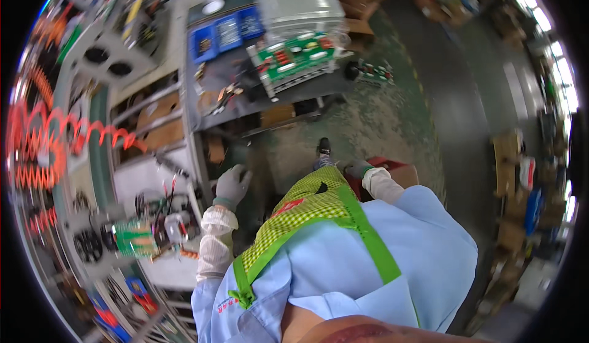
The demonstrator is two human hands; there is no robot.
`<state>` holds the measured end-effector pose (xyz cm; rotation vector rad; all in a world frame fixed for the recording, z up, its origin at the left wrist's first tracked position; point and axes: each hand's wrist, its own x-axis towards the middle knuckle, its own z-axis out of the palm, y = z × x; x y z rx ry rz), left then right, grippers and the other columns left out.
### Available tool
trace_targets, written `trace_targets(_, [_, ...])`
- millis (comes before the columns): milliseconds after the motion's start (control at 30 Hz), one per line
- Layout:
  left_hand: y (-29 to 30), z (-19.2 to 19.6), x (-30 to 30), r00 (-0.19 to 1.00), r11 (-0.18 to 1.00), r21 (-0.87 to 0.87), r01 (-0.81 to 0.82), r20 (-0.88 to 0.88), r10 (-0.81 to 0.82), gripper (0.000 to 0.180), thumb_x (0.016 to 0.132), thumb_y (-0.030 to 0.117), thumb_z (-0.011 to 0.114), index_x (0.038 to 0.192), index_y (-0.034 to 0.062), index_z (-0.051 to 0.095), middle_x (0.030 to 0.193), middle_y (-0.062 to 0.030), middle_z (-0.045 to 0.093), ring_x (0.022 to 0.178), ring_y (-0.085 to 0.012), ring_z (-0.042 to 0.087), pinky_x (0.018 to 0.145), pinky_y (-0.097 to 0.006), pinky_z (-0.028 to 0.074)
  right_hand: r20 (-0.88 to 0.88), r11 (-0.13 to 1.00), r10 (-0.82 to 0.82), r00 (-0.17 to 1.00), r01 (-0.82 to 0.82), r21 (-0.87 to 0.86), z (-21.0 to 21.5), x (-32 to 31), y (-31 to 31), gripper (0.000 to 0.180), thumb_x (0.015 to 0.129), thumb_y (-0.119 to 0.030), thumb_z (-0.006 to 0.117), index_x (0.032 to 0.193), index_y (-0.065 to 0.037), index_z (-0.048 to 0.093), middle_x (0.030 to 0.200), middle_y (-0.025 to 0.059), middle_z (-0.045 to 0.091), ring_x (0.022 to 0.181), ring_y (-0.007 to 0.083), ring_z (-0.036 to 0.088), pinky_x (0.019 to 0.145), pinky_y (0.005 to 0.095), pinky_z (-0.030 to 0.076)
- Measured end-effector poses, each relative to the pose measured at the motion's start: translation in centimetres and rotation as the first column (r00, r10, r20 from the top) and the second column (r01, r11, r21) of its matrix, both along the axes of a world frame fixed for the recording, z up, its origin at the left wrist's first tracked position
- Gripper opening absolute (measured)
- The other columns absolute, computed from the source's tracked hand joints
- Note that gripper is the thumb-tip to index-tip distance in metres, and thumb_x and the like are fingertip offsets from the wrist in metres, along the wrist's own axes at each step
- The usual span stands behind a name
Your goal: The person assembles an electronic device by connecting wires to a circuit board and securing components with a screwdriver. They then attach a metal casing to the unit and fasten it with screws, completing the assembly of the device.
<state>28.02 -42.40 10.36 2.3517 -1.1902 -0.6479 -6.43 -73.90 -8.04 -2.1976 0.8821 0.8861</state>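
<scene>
My left hand (233, 184), in a grey glove, hangs beside the edge of the workbench on the left. Its fingers are loosely bent with the thumb apart, and nothing shows in it. My right hand (358, 169), gloved in darker grey, hangs at my right side close to a red and brown object (396, 172) on the floor side. Its fingers are small and blurred, so what they do cannot be made out. Ahead, on a dark table (239, 107), stands a metal frame with a green circuit board (296, 56).
Blue parts bins (228, 33) and a plastic-wrapped grey housing (302, 8) sit at the table's back. Orange coiled hoses (58, 128) hang at the left above a conveyor line with a board assembly (135, 237). Cardboard boxes (509, 165) line the right side. Another circuit board (374, 73) lies right of the table.
</scene>
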Motion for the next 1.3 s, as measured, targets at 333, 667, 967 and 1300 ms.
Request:
trace_targets(333, [-32.8, -9.8, -5.0, 0.787, 0.817, 0.140, 0.559, 0.221, -0.576, 0.062, 0.081, 0.027, 0.067, 0.137, 0.0121, 0.046, 0.143, -0.0133, 0.044, 0.131, -0.0375, 0.042, 0.105, -0.049, 0.038, -0.020, 0.984, -0.164, 0.986, 0.165, 0.071, -22.7, -8.0, -14.7, 0.037, 0.094, -0.037, 0.050, 0.111, -0.006, 0.062, 0.106, 0.0166, 0.065, 0.097, 0.0322, 0.061, 0.084, 0.0429, 0.048])
trace_targets(667, [-45.4, -20.0, -3.7, 0.665, 0.732, 0.135, 0.668, 0.332, -0.669, 0.058, 0.074, 0.024, 0.070, 0.129, 0.0168, 0.053, 0.140, -0.0116, 0.045, 0.135, -0.0359, 0.038, 0.112, -0.053, 0.029, -0.196, -0.043, -0.975, 0.103, 0.781, 0.623, -27.1, 17.0, -35.3, 0.031, 0.086, -0.038, 0.067, 0.093, -0.008, 0.060, 0.072, 0.0020, 0.054, 0.056, 0.0160, 0.052, 0.048, 0.0351, 0.044])
trace_targets(967, [-45.4, -23.0, -3.1, 0.619, 0.730, 0.123, 0.672, 0.447, -0.646, 0.022, 0.077, 0.025, 0.066, 0.097, 0.0306, 0.059, 0.113, -0.0007, 0.057, 0.113, -0.0279, 0.055, 0.092, -0.042, 0.045, -0.640, -0.735, -0.672, -0.373, 0.441, 0.515, -43.6, 25.0, -36.7, 0.034, 0.085, -0.029, 0.068, 0.105, -0.003, 0.061, 0.088, 0.0165, 0.068, 0.070, 0.0302, 0.067, 0.059, 0.0452, 0.054])
trace_targets(1300, [-44.0, -24.7, -2.4, 0.729, 0.746, 0.150, 0.649, 0.160, -0.666, 0.019, 0.072, 0.019, 0.062, 0.085, 0.0260, 0.050, 0.086, -0.0028, 0.049, 0.088, -0.0262, 0.052, 0.074, -0.040, 0.045, 0.011, -0.208, -0.970, -0.245, 0.848, 0.487, -34.6, 17.5, -41.8, 0.030, 0.087, -0.026, 0.064, 0.109, -0.006, 0.059, 0.084, 0.0151, 0.066, 0.072, 0.0317, 0.064, 0.063, 0.0415, 0.052])
